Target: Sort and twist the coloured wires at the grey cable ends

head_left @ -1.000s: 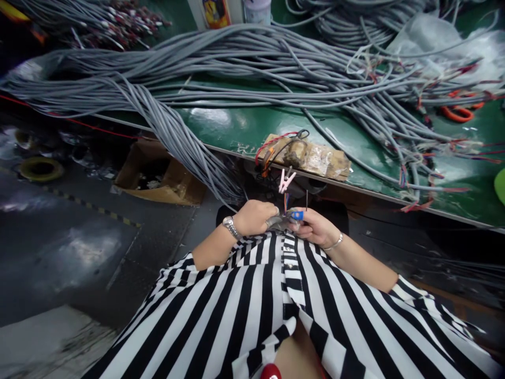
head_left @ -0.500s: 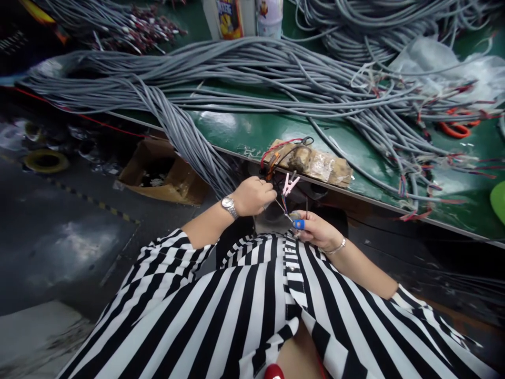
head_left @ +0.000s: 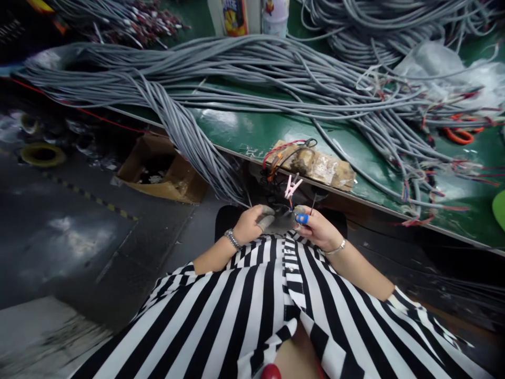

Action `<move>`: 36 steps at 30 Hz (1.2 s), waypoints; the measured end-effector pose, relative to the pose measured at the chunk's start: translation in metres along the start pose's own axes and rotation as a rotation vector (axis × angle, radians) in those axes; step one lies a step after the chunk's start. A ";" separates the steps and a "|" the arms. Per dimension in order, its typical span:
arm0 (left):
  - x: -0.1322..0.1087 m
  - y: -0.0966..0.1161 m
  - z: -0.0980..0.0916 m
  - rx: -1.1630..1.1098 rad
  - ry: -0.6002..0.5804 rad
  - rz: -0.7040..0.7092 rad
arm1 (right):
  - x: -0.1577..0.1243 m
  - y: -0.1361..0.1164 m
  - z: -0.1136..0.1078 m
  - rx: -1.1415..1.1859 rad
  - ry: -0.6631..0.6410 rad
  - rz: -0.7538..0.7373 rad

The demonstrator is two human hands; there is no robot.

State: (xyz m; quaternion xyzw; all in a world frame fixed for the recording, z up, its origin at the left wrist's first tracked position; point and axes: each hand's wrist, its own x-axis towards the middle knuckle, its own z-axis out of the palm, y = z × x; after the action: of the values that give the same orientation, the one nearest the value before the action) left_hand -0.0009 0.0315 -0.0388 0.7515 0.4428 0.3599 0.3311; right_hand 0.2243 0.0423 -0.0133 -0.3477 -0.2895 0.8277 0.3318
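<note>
My left hand (head_left: 252,222), with grey coverings on its fingertips and a metal watch at the wrist, is low in front of my lap. Its thumb and forefinger are apart, and I see nothing between them. My right hand (head_left: 319,227), with blue tape round one finger, pinches the ends of thin coloured wires (head_left: 291,202). A thin dark rod (head_left: 313,203) sticks up behind its fingers; its kind cannot be made out. Just above, a pink clothespin (head_left: 292,187) grips the wires near the table edge.
Bundled grey cables (head_left: 236,66) cover much of the green table (head_left: 232,129); one bundle hangs over its edge. A taped block (head_left: 323,166) lies at the edge. Orange-handled scissors (head_left: 460,136) rest at right. A cardboard box (head_left: 173,184) stands below left.
My left hand has moved down from near the clothespin, and its fingers have parted, letting go of the thin strand. My right hand stays almost in place at the wires.
</note>
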 end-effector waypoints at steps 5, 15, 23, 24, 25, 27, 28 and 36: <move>0.005 0.014 0.000 0.085 -0.067 0.061 | 0.003 0.001 0.007 -0.007 0.033 -0.004; 0.005 0.011 0.021 -0.416 -0.204 -0.251 | -0.001 -0.002 0.015 -0.177 0.043 -0.072; 0.003 0.024 0.013 -0.792 0.147 -0.434 | 0.001 -0.010 0.045 -0.874 -0.149 -0.280; 0.002 0.024 0.012 -0.801 0.181 -0.430 | 0.001 -0.010 0.048 -0.946 -0.156 -0.307; 0.001 0.023 0.011 -0.807 0.204 -0.433 | 0.001 -0.010 0.051 -1.005 -0.164 -0.331; 0.001 0.021 0.009 -0.833 0.257 -0.460 | 0.001 -0.009 0.058 -1.095 -0.219 -0.369; 0.001 0.019 0.007 -0.861 0.293 -0.474 | 0.001 -0.009 0.061 -1.137 -0.279 -0.381; -0.002 0.005 -0.034 -1.279 0.288 -0.440 | 0.007 -0.010 0.064 -1.132 -0.368 -0.395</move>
State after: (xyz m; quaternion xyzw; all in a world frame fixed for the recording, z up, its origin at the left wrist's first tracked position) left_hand -0.0275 0.0337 -0.0172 0.2459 0.3253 0.5711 0.7124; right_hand 0.1751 0.0377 0.0288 -0.2614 -0.7942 0.5155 0.1876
